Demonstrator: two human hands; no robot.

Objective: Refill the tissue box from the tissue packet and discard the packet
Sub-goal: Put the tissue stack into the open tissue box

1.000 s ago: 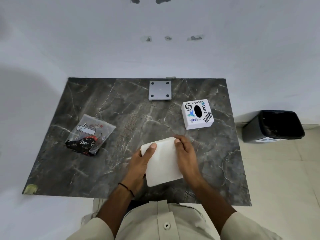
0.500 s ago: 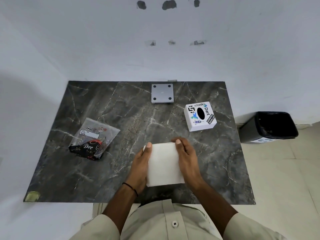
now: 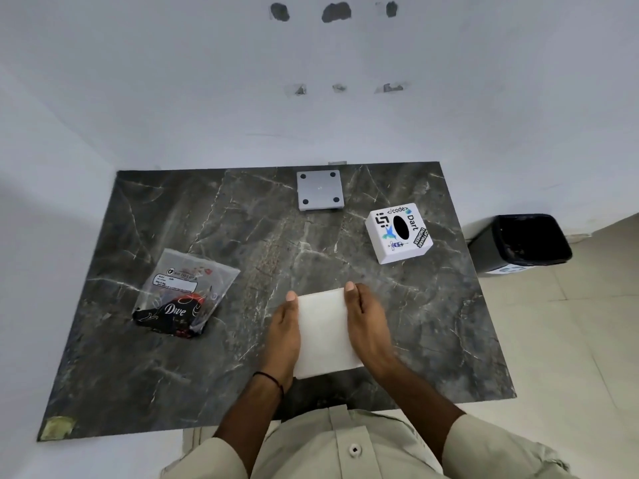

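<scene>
At lower centre of the frame, the left hand (image 3: 281, 331) and right hand (image 3: 370, 326) press flat against opposite sides of a white tissue stack (image 3: 325, 335), which looks soft, light and best squeezed by its edges.

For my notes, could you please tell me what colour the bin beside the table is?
Black, seen in the head view: the bin on the floor.
</scene>
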